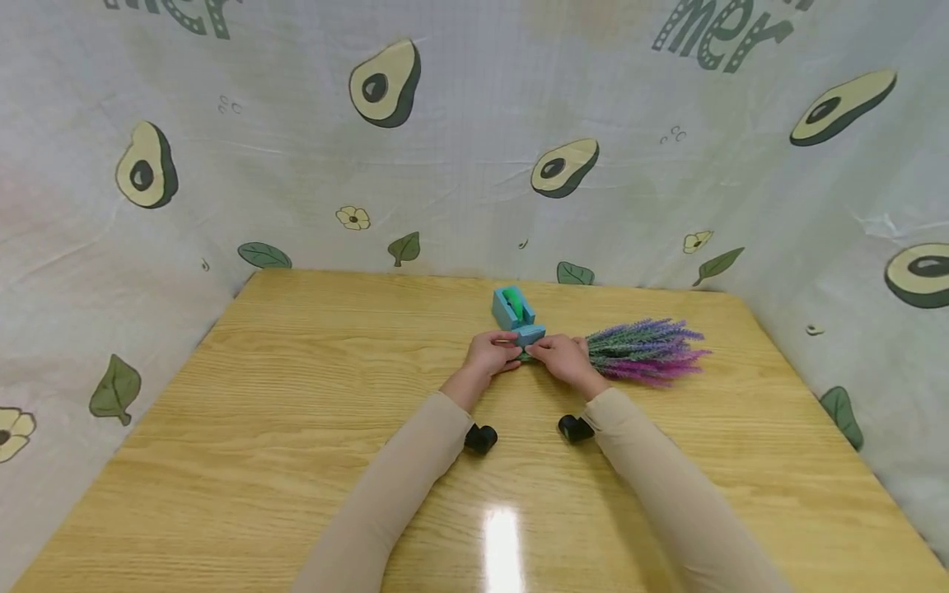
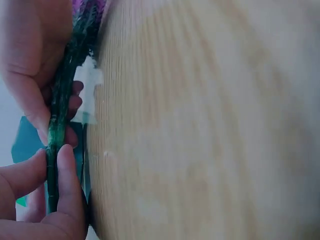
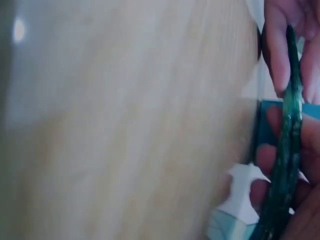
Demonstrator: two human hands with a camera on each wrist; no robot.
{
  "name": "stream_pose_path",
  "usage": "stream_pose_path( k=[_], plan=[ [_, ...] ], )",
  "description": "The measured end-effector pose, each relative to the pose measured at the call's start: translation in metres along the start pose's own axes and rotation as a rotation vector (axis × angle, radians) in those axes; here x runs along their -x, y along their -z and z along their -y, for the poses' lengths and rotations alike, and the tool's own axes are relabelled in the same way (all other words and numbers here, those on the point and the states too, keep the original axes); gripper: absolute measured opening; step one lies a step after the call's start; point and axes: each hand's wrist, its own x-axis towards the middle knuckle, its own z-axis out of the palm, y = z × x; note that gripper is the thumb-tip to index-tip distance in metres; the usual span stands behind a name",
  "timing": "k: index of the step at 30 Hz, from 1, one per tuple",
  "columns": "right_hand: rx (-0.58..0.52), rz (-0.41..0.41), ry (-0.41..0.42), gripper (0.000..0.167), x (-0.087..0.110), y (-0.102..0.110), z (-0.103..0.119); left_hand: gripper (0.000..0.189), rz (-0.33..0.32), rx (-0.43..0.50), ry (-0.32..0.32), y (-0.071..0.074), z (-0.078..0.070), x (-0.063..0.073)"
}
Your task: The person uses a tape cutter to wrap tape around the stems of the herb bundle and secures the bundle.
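A bunch of artificial lavender (image 1: 645,352), purple and magenta, lies with its flower heads to the right. Its bundled dark green stems (image 2: 61,95) run leftward between both hands. My left hand (image 1: 491,354) pinches the stems near their ends between thumb and finger. Close beside it, my right hand (image 1: 561,357) grips them, thumb on one side and fingers curled behind. A shiny, lighter green band (image 3: 292,102) shows on the stems between the hands; whether it is tape I cannot tell. Just beyond the hands stands a blue tape dispenser (image 1: 501,310) with a green roll (image 1: 513,303).
The wooden table (image 1: 311,371) extends around the hands. A pale cloth with avocado prints (image 1: 474,214) hangs behind and along the sides. Black rounded pieces (image 1: 482,439) sit by both wrists. Light glares off the table's near part.
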Motion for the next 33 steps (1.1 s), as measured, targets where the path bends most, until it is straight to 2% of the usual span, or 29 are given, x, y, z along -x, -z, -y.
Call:
stream_pose_path(
  k=[5,8,11,15,18,20,22,26,30,33],
  plan=[
    [-0.003,0.008,0.041,0.03,0.003,0.005,0.003,0.032,0.025,0.029,0.038,0.004,0.002,0.0],
    [-0.01,0.01,0.056,0.023,0.007,0.011,0.006,0.033,0.049,0.034,0.059,0.006,-0.001,0.008],
    [-0.018,0.026,0.053,0.02,0.012,0.016,0.009,0.032,0.107,0.022,0.062,0.008,-0.006,0.017],
    [-0.02,0.053,0.059,0.02,0.018,0.02,0.015,0.027,0.19,-0.096,0.069,0.012,-0.009,0.027],
    [-0.02,0.06,0.056,0.022,0.023,0.021,0.018,0.022,0.218,-0.216,0.035,0.015,-0.009,0.032],
    [-0.023,0.058,0.04,0.022,0.024,0.02,0.019,0.019,0.222,-0.263,-0.008,0.017,-0.009,0.035],
    [-0.022,0.048,0.026,0.022,0.025,0.019,0.021,0.016,0.219,-0.27,-0.039,0.018,-0.01,0.039],
    [-0.018,0.004,0.02,0.019,0.026,0.018,0.023,0.012,0.208,-0.261,-0.063,0.019,-0.012,0.043],
    [-0.087,-0.027,0.078,0.019,0.026,0.019,0.023,0.011,0.197,-0.238,-0.062,0.02,-0.013,0.045],
    [-0.129,0.003,0.161,0.018,0.028,0.023,0.022,0.013,0.188,-0.224,-0.055,0.022,-0.014,0.045]
  ],
)
